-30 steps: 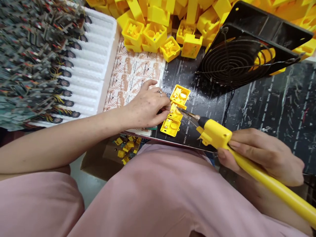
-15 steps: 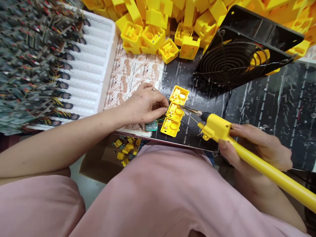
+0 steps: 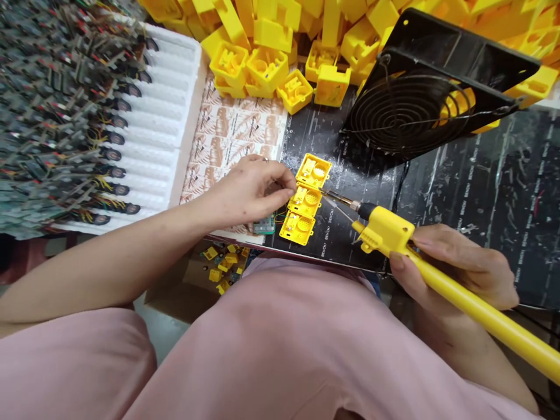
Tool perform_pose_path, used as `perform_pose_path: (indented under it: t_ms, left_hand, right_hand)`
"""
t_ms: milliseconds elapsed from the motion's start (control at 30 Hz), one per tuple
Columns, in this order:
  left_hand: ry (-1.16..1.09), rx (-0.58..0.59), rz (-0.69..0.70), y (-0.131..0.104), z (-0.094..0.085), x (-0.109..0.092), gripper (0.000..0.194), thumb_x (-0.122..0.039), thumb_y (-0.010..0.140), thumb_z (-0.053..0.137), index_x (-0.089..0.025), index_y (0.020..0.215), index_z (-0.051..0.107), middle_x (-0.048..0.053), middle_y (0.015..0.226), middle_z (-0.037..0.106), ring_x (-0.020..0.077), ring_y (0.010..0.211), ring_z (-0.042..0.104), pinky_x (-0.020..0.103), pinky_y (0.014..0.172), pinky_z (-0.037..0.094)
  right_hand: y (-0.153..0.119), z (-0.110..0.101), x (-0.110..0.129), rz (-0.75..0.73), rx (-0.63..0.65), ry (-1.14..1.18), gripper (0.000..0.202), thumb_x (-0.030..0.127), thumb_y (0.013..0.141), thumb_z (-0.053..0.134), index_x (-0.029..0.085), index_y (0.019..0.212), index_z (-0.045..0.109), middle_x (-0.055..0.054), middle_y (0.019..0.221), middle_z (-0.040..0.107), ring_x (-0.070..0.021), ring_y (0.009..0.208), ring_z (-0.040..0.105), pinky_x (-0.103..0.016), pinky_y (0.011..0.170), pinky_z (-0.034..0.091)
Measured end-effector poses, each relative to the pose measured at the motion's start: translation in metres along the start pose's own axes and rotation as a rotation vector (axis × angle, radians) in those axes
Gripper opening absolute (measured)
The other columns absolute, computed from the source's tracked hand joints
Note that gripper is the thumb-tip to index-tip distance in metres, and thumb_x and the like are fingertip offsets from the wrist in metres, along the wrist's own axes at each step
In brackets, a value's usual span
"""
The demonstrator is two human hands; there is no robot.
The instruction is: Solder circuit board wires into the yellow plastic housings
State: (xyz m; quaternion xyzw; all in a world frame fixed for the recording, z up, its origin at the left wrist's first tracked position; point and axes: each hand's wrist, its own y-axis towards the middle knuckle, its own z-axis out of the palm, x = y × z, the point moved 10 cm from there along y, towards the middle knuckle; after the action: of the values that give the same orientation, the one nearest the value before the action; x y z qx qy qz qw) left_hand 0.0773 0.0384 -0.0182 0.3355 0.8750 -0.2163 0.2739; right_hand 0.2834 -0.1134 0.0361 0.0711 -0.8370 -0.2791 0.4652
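My right hand [image 3: 459, 262] is wrapped round a yellow soldering tool [image 3: 389, 230]. Its metal tip reaches the right edge of three yellow housings [image 3: 305, 200], which lie in a column on the black mat. At the left edge of the housings, my left hand [image 3: 258, 189] has thumb and forefinger pinched; what is between them is too small to make out. Thin wires run from the housings to a green circuit board [image 3: 265, 225], partly hidden below my left hand.
A black fan [image 3: 406, 111] stands behind the tool. Many yellow housings [image 3: 330, 84] are heaped at the back. At left, a white foam tray [image 3: 168, 87] holds many wired circuit boards. Under the table edge, a cardboard box [image 3: 184, 286] holds small yellow parts.
The view has shifted slightly. My left thumb and forefinger have drawn closer together at the housings. The tool stays in my right hand, its tip still beside the housings.
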Motion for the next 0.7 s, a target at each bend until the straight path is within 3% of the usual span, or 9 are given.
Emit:
perform_pose_path:
  t_ms: [100,233,367,533,700]
  left_hand:
    - [0.08,-0.067,-0.036,0.004,-0.003,0.001,0.028,-0.036,0.094,0.046,-0.022,0.096,0.071,0.002,0.09,0.076,0.0213,0.087,0.068,0.047,0.108,0.047]
    - [0.345,-0.098,0.054,0.008,0.005,-0.011,0.029,-0.032,0.097,0.045,-0.024,0.091,0.072,0.003,0.09,0.077,0.0231,0.09,0.066,0.06,0.121,0.033]
    - [0.446,-0.082,0.086,0.01,0.008,-0.015,0.033,-0.031,0.099,0.041,-0.024,0.092,0.072,0.003,0.089,0.077,0.0223,0.087,0.066,0.057,0.118,0.037]
    - [0.5,-0.098,0.132,0.014,0.004,-0.024,0.027,-0.027,0.094,0.045,-0.023,0.08,0.067,0.003,0.081,0.074,0.0237,0.09,0.067,0.051,0.114,0.04]
    - [0.545,0.023,0.135,0.021,0.01,-0.03,0.022,-0.022,0.088,0.048,-0.02,0.076,0.066,0.007,0.078,0.071,0.0277,0.091,0.068,0.052,0.108,0.042]
  right_hand:
    - [0.004,0.009,0.008,-0.095,0.08,0.002,0.032,0.01,0.084,0.083,0.026,0.11,0.072,-0.001,0.084,0.073,-0.0188,0.07,0.07,-0.031,0.051,0.056]
    - [0.009,0.023,0.023,-0.203,0.163,-0.098,0.029,0.01,0.082,0.086,0.023,0.097,0.065,0.001,0.082,0.072,-0.0142,0.067,0.07,-0.025,0.052,0.057]
    - [0.01,0.029,0.031,-0.21,0.159,-0.14,0.03,0.013,0.082,0.087,0.024,0.096,0.063,0.0,0.081,0.073,-0.0145,0.065,0.07,-0.025,0.052,0.057]
    - [0.009,0.037,0.033,-0.231,0.202,-0.212,0.03,0.009,0.086,0.082,0.027,0.099,0.061,0.002,0.082,0.075,-0.0148,0.065,0.071,-0.026,0.05,0.055]
    - [0.01,0.045,0.043,-0.359,0.308,-0.249,0.028,0.014,0.085,0.084,0.026,0.094,0.061,0.003,0.08,0.075,-0.0126,0.064,0.071,-0.022,0.052,0.055]
